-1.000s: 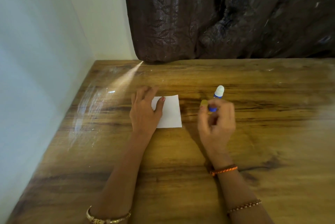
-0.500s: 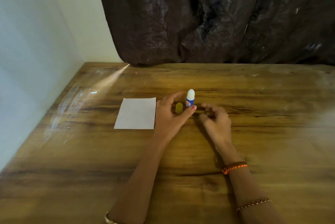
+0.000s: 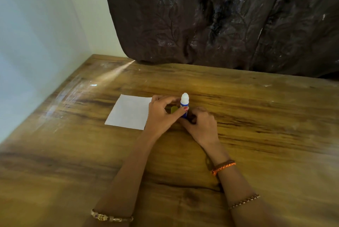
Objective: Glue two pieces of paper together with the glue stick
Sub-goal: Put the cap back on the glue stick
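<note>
- Gripping the glue stick (image 3: pixel 184 102) upright, your left hand (image 3: pixel 162 116) curls thumb and fingers round its blue body, just right of the white paper (image 3: pixel 131 112) lying flat on the wooden table (image 3: pixel 256 125).
- Your right hand (image 3: pixel 200 125) curls at the base; I cannot tell whether it holds anything.
- Watch the yellow-green cap (image 3: pixel 173 109): a nudge may roll it away.
- Only one sheet is distinguishable; misalignment would spoil the bond.

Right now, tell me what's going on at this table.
A person sits at a wooden table with a glue stick standing upright, its white tip bare. The left hand curls its fingers round the stick, with a yellow-green cap just beside them. The right hand rests curled at the stick's base. White paper lies flat beside the left hand, not yet touched by glue.
</note>
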